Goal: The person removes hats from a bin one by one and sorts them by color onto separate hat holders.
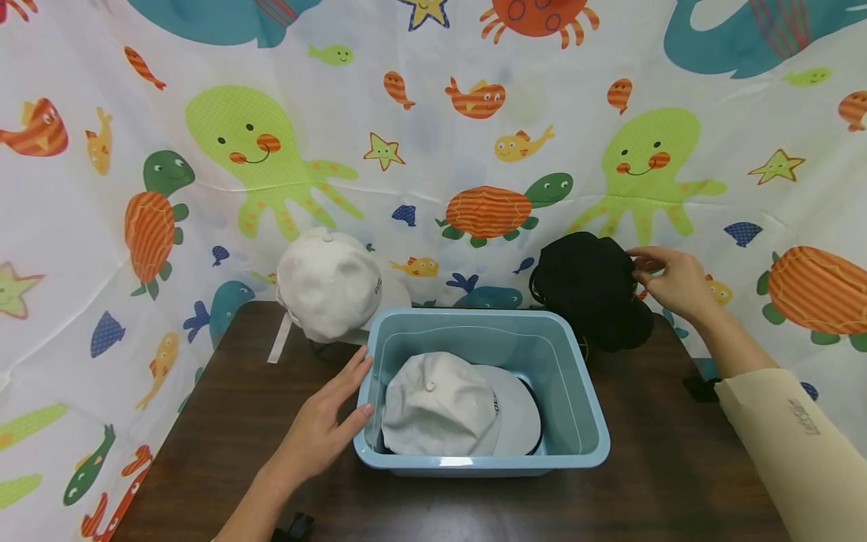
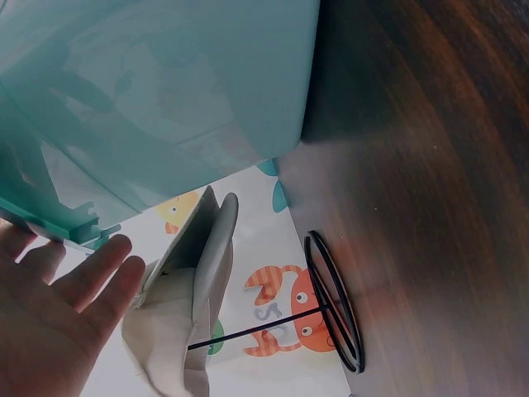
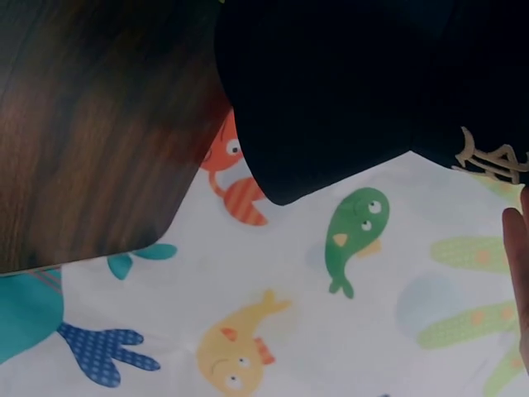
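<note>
A light blue plastic tub (image 1: 484, 461) stands on the table, with a white baseball cap (image 1: 440, 406) lying inside, its brim toward the right. My left hand (image 1: 325, 421) rests against the tub's left rim, its fingers extended. Behind that hand, a second white cap (image 1: 328, 282) sits on a black wire stand (image 2: 335, 302). My right hand (image 1: 670, 278) is at the right side of a black cap (image 1: 582, 282), with fingertips at the fabric. In the right wrist view, the black cap (image 3: 331, 91) shows light embroidery, and only a sliver of the hand (image 3: 519, 256) appears at the edge.
Dark wooden table (image 1: 474, 508) under everything. A white curtain (image 1: 433, 181) printed with sea animals hangs directly behind it and at both sides. A white strap (image 1: 279, 339) dangles from the rear white cap. The black cap stands close to the tub's back right corner.
</note>
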Available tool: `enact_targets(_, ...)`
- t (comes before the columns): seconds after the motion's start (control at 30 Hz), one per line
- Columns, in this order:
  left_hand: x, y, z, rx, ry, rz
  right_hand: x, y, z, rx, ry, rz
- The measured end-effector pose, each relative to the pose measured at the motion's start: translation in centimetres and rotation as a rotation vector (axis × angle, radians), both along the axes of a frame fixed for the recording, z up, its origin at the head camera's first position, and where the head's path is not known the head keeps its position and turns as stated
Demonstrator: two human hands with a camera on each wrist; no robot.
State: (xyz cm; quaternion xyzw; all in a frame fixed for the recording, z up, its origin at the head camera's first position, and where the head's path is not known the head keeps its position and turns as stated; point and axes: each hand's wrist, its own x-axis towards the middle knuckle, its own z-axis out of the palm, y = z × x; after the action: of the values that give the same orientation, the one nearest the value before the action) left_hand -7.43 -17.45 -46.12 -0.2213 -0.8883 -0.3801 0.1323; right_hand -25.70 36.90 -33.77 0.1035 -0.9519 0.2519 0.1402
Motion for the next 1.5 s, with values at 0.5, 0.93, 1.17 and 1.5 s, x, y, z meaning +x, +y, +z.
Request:
enact_targets(0.5, -0.1, 0.0, 0.0, -0.015, 0.006, 0.008, 1.6, 0.0, 1.7, -0.052, 0.085, 0.043)
enact_targets(0.93, 0.0, 0.0, -0.1, -0.009, 0.019, 0.007, 3.6, -2.2, 2.9, -0.117, 0.136, 0.126)
enact_targets(1.17, 0.1, 0.1, -0.1, 0.001, 0.015, 0.005, 4.6, -3.7, 3.1, -0.158, 0.161, 0.179)
enact_targets(1.5, 0.1, 0.2, 0.0, 0.005, 0.006, 0.005, 5.8, -5.6, 2.5, -0.130, 0.230, 0.272)
